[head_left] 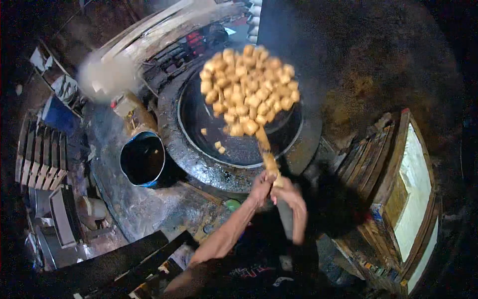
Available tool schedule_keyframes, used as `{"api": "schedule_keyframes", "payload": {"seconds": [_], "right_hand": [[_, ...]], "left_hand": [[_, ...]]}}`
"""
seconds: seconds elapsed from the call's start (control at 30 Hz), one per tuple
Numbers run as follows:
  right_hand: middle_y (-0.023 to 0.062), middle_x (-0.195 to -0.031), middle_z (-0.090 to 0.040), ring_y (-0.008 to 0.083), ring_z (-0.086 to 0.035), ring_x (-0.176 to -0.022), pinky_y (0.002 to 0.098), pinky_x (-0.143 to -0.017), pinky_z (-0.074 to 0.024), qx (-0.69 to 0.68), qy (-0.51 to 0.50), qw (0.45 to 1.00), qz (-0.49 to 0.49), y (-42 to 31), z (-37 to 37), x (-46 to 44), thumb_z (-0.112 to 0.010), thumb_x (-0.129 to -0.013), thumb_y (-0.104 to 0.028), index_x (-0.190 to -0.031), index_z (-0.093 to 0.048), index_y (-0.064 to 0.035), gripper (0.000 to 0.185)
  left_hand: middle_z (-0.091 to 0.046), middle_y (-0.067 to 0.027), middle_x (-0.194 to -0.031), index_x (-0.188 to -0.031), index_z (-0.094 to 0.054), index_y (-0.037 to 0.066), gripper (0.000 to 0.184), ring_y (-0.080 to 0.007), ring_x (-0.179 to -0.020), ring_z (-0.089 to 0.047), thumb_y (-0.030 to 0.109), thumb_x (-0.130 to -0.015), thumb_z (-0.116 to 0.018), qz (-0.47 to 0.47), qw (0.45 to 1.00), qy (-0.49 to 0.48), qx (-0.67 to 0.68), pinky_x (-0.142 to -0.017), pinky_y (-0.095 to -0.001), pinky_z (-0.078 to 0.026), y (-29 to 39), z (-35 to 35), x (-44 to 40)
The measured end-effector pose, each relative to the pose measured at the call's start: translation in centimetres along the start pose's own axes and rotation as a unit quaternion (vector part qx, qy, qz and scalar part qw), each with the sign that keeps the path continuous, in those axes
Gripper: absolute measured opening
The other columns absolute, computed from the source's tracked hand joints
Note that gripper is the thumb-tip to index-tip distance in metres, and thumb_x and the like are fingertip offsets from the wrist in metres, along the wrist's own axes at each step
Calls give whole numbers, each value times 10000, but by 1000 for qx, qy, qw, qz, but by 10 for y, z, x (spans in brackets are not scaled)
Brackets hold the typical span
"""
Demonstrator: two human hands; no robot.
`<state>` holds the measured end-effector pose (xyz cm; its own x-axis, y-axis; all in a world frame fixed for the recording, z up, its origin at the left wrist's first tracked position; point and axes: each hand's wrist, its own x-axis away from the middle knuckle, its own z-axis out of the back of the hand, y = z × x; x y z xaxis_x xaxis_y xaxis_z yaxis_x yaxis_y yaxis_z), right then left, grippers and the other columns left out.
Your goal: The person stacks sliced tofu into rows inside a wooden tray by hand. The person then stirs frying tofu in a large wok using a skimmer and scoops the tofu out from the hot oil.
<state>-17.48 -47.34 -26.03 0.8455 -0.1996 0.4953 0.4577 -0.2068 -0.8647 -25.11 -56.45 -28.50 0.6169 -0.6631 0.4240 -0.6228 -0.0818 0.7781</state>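
Note:
Both my hands grip the wooden handle (268, 158) of a large skimmer held over a wide wok (234, 154) of dark liquid. My left hand (261, 187) is wrapped round the handle, and my right hand (289, 193) closes on its near end, slightly blurred. A heap of golden-brown fried cubes (249, 89), looking like tofu, covers the skimmer's head and hides it. A few loose cubes (219, 147) show in the wok below, near its left side.
Left of the wok stands a dark bucket (143, 160) with a blue rim. Behind it is a yellowish jerrycan (132, 110). Wooden trays with white slabs (415, 174) are stacked at the right. Slatted wooden frames (44, 154) stand at the far left. A pale blur covers the upper left.

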Motion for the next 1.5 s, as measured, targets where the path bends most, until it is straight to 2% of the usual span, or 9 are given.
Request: {"api": "schedule_keyframes", "payload": {"seconds": [0.23,0.47,0.63,0.83,1.0,1.23,1.3,1.4,1.5], "right_hand": [[42,-647,-537,123,-502,-459,263,-411,-423,-9,-15,993,114,-71,3,-15,-490,-771,-12,-957,-515,-2,188],[56,-629,-534,126,-504,-461,272,-413,-427,-33,-14,999,-25,10,-29,21,-494,-770,-52,-904,-521,-13,143],[55,-596,-527,143,-512,-461,288,-414,-438,-71,-3,992,-103,54,-54,41,-519,-764,-64,-867,-512,-20,112],[44,-629,-535,135,-519,-465,273,-414,-449,4,-5,999,-32,13,-24,29,-525,-781,-64,-941,-498,-31,166],[36,-683,-544,118,-513,-457,259,-416,-445,-50,-18,985,165,-83,-10,11,-510,-796,-45,-1017,-493,-35,222],[45,-623,-524,122,-500,-438,243,-399,-416,-47,14,993,104,-78,-13,30,-512,-769,-34,-1017,-492,-41,248],[50,-613,-524,128,-505,-444,252,-409,-426,-65,13,996,52,-44,-13,36,-505,-759,-30,-1007,-494,-40,248],[55,-614,-530,141,-515,-458,271,-422,-443,10,7,999,-45,4,-18,48,-506,-752,-27,-969,-509,-31,217],[57,-623,-542,152,-526,-476,285,-433,-452,-60,-17,994,-92,47,-25,49,-512,-767,-37,-904,-530,-29,138]], "left_hand": [[-559,-28,-743,-973,-522,17,177,-98,-593,-501,159,-869,-520,-45,997,-44,-39,-503,-257,-436,102,-31,1],[-539,-21,-726,-966,-531,32,192,-110,-549,-505,199,-872,-513,-18,1000,1,-25,-376,-254,-450,-8,16,33],[-544,-44,-684,-929,-530,65,154,-131,-405,-465,209,-879,-511,170,978,36,111,-285,-263,-412,-51,37,66],[-541,-60,-710,-997,-488,47,199,-148,-407,-469,202,-873,-491,52,993,-35,103,-265,-284,-408,13,5,53],[-581,-63,-770,-1102,-482,6,311,-140,-464,-537,207,-868,-523,-68,995,-69,-22,-303,-246,-441,108,-35,22],[-596,-51,-806,-1108,-486,-2,294,-97,-580,-555,164,-867,-511,-126,990,-66,3,-336,-224,-447,87,-41,32],[-603,-59,-879,-1075,-502,-9,252,-104,-750,-554,123,-862,-525,-36,998,-57,-19,-618,-250,-471,60,-27,44],[-572,-39,-749,-1042,-502,28,203,-127,-515,-530,151,-880,-501,65,994,-53,65,-359,-282,-472,5,-8,60],[-555,-45,-707,-994,-503,45,161,-142,-412,-486,161,-883,-491,120,986,-16,119,-273,-308,-442,-48,13,66]]}}
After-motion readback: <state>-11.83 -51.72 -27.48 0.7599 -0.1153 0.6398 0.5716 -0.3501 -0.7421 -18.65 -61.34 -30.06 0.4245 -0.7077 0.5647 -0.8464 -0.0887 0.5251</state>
